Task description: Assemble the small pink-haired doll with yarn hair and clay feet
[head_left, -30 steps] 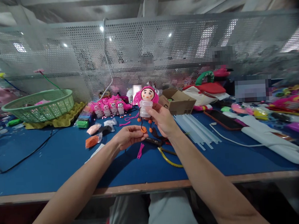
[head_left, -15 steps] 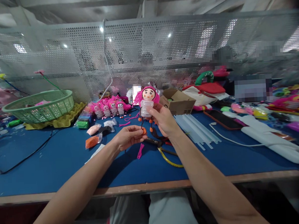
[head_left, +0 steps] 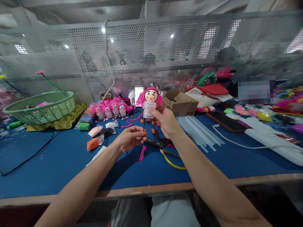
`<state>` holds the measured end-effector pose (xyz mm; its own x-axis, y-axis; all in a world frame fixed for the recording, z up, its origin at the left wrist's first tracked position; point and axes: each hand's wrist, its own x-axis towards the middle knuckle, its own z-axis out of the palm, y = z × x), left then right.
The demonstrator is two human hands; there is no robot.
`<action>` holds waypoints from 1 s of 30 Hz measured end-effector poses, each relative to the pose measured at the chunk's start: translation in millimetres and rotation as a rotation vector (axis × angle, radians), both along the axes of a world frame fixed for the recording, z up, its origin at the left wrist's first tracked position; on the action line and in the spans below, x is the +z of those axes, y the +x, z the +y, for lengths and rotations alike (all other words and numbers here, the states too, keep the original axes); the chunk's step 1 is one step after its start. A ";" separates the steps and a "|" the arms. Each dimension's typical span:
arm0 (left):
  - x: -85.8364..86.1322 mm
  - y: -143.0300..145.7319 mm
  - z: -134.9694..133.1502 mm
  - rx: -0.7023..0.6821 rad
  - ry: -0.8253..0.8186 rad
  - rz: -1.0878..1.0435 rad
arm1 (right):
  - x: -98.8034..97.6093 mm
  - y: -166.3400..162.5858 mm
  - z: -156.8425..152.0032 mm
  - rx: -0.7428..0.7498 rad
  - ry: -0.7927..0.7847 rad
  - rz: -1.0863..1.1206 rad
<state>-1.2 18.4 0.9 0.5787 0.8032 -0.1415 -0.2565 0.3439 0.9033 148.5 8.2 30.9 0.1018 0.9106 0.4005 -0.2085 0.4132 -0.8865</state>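
Observation:
My right hand (head_left: 166, 122) grips a small doll (head_left: 149, 102) with pink yarn hair, a round face and a clear ribbed body, holding it upright above the blue table (head_left: 54, 160). My left hand (head_left: 130, 138) pinches the orange ball foot at the end of one dangling black leg. The other leg hangs free with its orange foot (head_left: 153, 130). Just under my hands lie pliers with yellow handles (head_left: 169, 157) and a scrap of pink yarn (head_left: 142, 152).
A row of finished pink-haired dolls (head_left: 110, 110) stands behind. Small clay bags (head_left: 94, 143), a green basket (head_left: 39, 107), a cardboard box (head_left: 180, 103), clear glue sticks (head_left: 198, 131), a black cable (head_left: 28, 156) and many toys at the right (head_left: 270, 120) surround the spot. A perforated metal screen closes the back.
My left hand has risen slightly and closed over the orange foot, which now shows less. The doll has stayed almost still in my right hand.

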 end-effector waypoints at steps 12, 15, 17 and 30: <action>-0.5 -1.3 0.3 0.011 -0.002 -0.022 | -1.8 1.1 2.8 -0.003 0.005 0.006; -0.8 -0.9 0.6 0.009 -0.001 -0.033 | -1.9 1.0 3.2 -0.005 -0.001 0.030; -0.6 -0.8 0.5 0.010 -0.004 -0.035 | -2.1 1.0 3.3 -0.008 -0.005 0.033; 1.5 -0.2 -2.2 0.018 0.022 -0.011 | -0.8 0.3 1.9 -0.017 -0.011 0.006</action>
